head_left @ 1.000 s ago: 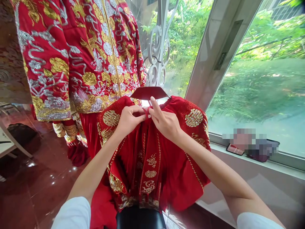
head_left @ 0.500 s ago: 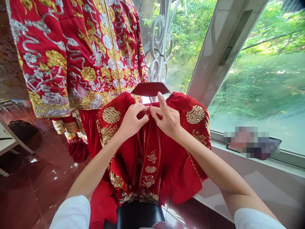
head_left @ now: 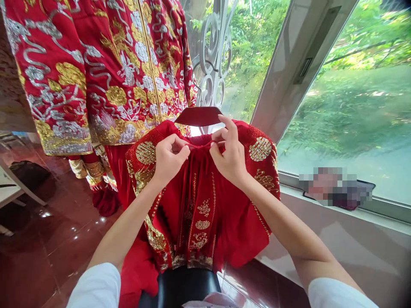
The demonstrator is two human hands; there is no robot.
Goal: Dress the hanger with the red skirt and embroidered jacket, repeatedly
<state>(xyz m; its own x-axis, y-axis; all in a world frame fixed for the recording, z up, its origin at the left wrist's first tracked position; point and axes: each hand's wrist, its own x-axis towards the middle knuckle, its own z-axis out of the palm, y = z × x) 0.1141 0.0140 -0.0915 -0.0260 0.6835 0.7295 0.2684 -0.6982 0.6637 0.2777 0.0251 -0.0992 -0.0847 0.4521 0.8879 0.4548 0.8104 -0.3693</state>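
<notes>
A red garment (head_left: 233, 224) with gold embroidery hangs from a dark red hanger (head_left: 199, 116), its front facing me. Across its gathered neckline runs a thin red cord (head_left: 200, 146), stretched between my two hands. My left hand (head_left: 169, 155) is closed, pinching the cord between thumb and finger on the left of the neck. On the right, my right hand (head_left: 228, 155) pinches the other part of the cord, its index finger raised close to the hanger. A small red knot or loop shows between the hands; its exact form I cannot make out.
A larger red jacket (head_left: 118, 72) with gold and silver embroidery hangs at the left. Behind the hanger stands white scrolled metalwork (head_left: 210, 55). A pixelated flat object (head_left: 353, 194) lies on the windowsill at right. A black seat (head_left: 189, 286) is below.
My hands have moved apart, left hand leftward and right hand slightly right, drawing the red cord out between them. The view has shifted slightly.
</notes>
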